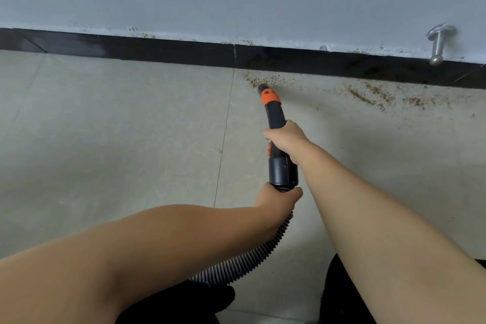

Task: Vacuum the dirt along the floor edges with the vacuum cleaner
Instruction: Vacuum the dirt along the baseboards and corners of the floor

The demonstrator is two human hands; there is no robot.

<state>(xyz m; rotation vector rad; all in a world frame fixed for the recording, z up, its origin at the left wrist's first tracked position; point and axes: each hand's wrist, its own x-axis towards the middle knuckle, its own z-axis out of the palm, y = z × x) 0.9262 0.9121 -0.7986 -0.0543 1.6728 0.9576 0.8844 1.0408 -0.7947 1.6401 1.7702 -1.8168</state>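
Brown dirt (368, 95) trails rightward along the skirting (157, 47), so with the right hand (285, 137) gripping the nozzle (271, 102) and left hand (276, 198) gripping the hose (249, 258), a hurried sweep could scatter crumbs.

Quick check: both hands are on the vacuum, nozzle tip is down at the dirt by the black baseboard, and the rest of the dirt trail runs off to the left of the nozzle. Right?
Not quite. The head view shows the remaining dirt trail running to the right of the nozzle tip, not the left. The rest holds: the right hand grips the wand, the left hand holds the hose end, and the tip is at the dirt by the black baseboard.
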